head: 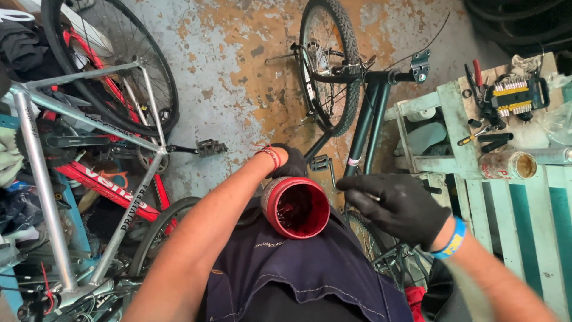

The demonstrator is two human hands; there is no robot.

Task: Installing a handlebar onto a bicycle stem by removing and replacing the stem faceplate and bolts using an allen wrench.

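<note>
The left hand (290, 161) is mostly hidden behind the red tub (296, 207) it holds — only gloved knuckles show. The right hand (398, 206) pinches something too small and blurred to name. The dark green bicycle (364, 128) is covered below by the person's body — its rear unseen.

Red tub (296, 207) – black gloves (398, 206) – dark green bike frame (364, 128).

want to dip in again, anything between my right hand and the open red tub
Nothing visible does. The right hand sits just beside the red tub, which the left hand holds with its open mouth facing the camera; only open air separates them.
</note>
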